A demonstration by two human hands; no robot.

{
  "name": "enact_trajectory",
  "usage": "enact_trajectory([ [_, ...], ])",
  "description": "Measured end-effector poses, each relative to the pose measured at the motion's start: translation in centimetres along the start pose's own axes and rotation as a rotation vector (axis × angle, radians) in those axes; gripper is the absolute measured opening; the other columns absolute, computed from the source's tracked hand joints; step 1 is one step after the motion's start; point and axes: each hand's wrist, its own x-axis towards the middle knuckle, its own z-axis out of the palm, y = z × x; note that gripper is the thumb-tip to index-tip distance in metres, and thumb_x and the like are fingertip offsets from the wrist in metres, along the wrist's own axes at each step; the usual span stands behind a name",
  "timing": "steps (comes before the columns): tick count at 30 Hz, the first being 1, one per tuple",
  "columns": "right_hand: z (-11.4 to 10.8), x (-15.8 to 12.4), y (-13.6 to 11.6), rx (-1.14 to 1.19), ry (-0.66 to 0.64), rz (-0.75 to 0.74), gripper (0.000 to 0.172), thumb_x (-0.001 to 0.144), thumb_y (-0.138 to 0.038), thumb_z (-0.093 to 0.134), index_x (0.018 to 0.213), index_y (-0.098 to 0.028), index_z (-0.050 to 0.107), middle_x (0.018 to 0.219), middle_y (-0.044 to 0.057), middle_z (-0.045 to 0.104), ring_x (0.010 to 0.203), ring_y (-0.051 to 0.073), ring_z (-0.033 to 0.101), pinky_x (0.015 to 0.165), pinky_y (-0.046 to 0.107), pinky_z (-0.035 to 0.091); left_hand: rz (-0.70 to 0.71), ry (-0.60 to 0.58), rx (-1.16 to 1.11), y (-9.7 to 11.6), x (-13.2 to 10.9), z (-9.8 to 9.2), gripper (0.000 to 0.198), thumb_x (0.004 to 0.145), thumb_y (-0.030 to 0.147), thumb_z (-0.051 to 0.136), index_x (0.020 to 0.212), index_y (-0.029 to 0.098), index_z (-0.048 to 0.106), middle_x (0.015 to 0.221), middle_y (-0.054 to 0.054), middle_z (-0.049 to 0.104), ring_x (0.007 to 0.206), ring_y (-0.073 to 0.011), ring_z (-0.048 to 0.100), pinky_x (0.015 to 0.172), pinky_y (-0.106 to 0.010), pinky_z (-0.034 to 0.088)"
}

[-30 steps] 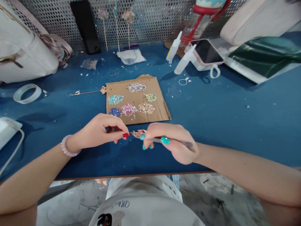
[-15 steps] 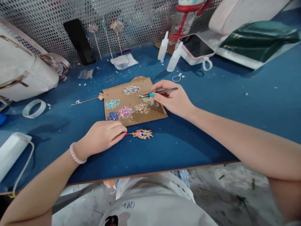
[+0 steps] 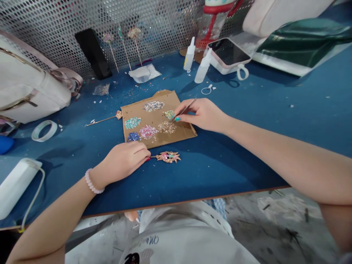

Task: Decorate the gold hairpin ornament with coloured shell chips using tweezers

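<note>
My left hand (image 3: 125, 160) rests on the blue table with its fingers closed on the stem of a gold hairpin, whose jewelled ornament (image 3: 168, 157) lies flat just right of my fingertips. My right hand (image 3: 202, 114) pinches thin metal tweezers (image 3: 187, 107), their tip down at the pale green heap (image 3: 168, 114) of small stones. That heap lies on a brown cardboard sheet (image 3: 181, 130) with several other heaps: silver, turquoise, blue, pink and beige.
A second gold hairpin (image 3: 104, 118) lies left of the cardboard. Behind it stand two glue bottles (image 3: 189, 58), a phone (image 3: 228, 52), three decorated sticks against the perforated wall and a white bag (image 3: 30, 91). A tape roll (image 3: 44, 130) and a white box (image 3: 15, 183) sit at the left.
My right hand left the ornament, reached up to the cardboard with the tweezers and lowered their tip into the green heap. My left hand stayed on the hairpin stem.
</note>
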Motion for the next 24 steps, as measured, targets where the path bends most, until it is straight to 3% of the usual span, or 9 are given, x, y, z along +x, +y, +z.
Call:
enact_trajectory([
  [24, 1.0, -0.9, -0.4, -0.137, 0.012, -0.075, 0.023, 0.085, -0.038, 0.058, 0.079, -0.018, 0.068, 0.079, 0.004, 0.07, 0.066, 0.015, 0.064, 0.061, 0.03, 0.053, -0.046, -0.002, -0.023, 0.6, 0.3, 0.4, 0.028, 0.101, 0.02, 0.031, 0.091, 0.015, 0.057, 0.087, -0.005, 0.063, 0.077, -0.0159, 0.059, 0.071, -0.029, 0.043],
])
